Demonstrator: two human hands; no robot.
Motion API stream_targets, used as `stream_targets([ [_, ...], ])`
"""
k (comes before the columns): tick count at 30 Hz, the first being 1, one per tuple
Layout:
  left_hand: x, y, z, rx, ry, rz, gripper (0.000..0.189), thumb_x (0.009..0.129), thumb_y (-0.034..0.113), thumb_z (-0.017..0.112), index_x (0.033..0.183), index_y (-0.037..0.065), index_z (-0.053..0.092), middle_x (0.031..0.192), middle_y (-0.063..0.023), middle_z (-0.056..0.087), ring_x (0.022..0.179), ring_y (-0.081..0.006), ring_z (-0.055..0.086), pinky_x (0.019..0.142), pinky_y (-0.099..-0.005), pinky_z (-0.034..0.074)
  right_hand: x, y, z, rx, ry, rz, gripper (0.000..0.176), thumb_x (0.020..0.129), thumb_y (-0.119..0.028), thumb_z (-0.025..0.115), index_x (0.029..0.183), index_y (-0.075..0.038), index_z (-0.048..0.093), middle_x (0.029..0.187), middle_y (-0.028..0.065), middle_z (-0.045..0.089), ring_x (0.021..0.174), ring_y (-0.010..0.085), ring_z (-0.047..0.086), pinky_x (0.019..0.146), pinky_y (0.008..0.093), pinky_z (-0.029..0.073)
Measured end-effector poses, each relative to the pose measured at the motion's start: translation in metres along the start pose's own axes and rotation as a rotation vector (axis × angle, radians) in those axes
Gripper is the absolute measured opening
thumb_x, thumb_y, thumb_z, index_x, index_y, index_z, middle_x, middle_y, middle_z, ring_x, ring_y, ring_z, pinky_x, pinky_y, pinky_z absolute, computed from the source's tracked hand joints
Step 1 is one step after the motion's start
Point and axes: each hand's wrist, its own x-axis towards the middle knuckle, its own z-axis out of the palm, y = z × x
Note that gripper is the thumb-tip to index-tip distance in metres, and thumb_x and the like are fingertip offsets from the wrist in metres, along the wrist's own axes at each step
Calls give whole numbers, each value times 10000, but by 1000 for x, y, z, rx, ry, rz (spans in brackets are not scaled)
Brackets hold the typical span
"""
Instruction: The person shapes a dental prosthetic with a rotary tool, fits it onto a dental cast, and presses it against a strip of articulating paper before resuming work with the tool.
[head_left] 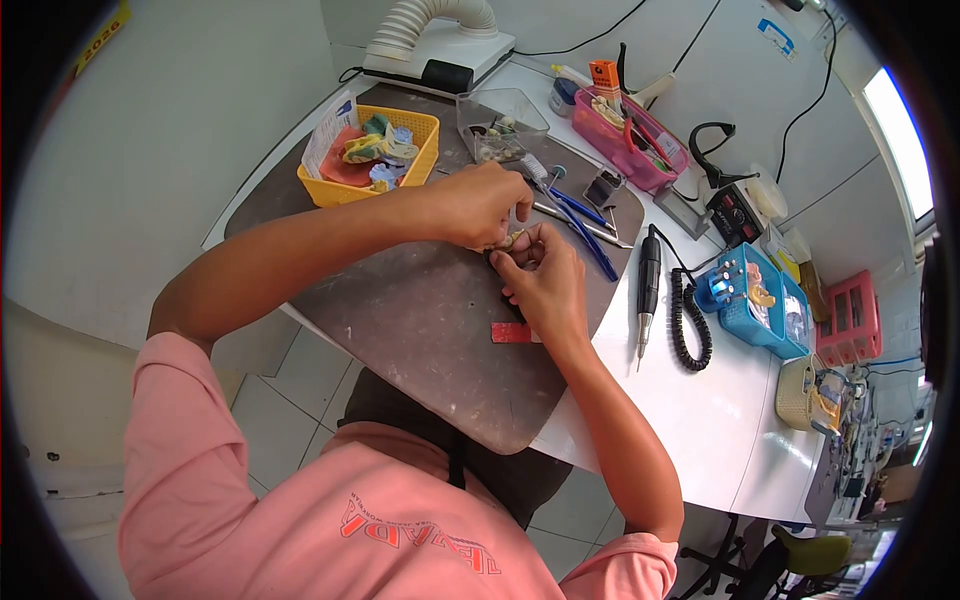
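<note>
Over the dark grey mat (400, 320), my left hand (485, 205) and my right hand (545, 280) meet with their fingertips close together. Both are closed around a small yellowish and dark piece (517, 238), mostly hidden by the fingers. A red strip (511, 332) lies on the mat just below my right hand. Beyond my hands lie blue-handled tweezers (590, 235) and a slim metal tool (580, 222). A clear container (503, 115) with small bits in it stands behind my left hand.
A yellow basket (370, 150) stands at the back left, near a white hose unit (440, 50). A pink basket (630, 140) of tools is at the back right. To the right are a black handpiece (648, 285), its coiled cord (690, 330) and blue baskets (750, 300).
</note>
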Motion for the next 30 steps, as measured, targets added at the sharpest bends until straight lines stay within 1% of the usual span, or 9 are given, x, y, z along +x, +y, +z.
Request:
stream_targets([
  [9, -2, 1, -4, -25, -12, 2, 303, 750, 20, 671, 1045, -48, 648, 778, -130, 695, 744, -244, 693, 707, -351, 530, -1, 4, -1, 73, -7, -23, 177, 806, -70, 720, 877, 12, 580, 720, 69, 668, 551, 123, 652, 491, 264, 502],
  [15, 0, 1, -4, -34, -10, 15, 286, 753, 9, 688, 1029, -55, 646, 787, -133, 695, 747, -240, 692, 697, -348, 529, -1, 3, -2, 59, -14, -7, 168, 810, -51, 704, 890, 23, 576, 733, 74, 669, 560, 127, 657, 505, 264, 516],
  [22, -2, 0, -4, -40, 6, 27, 272, 765, 12, 705, 1022, -55, 648, 780, -136, 696, 742, -236, 692, 692, -345, 529, 0, 6, -2, 81, -3, -12, 166, 812, -50, 699, 897, 23, 577, 734, 75, 670, 562, 128, 659, 504, 262, 516],
  [30, -2, 0, -5, -54, 1, 16, 270, 772, 18, 712, 1026, -51, 651, 797, -144, 703, 755, -238, 697, 704, -344, 533, 1, 6, -2, 104, -14, 8, 159, 847, -53, 694, 902, 13, 561, 738, 69, 659, 560, 119, 656, 480, 257, 504],
])
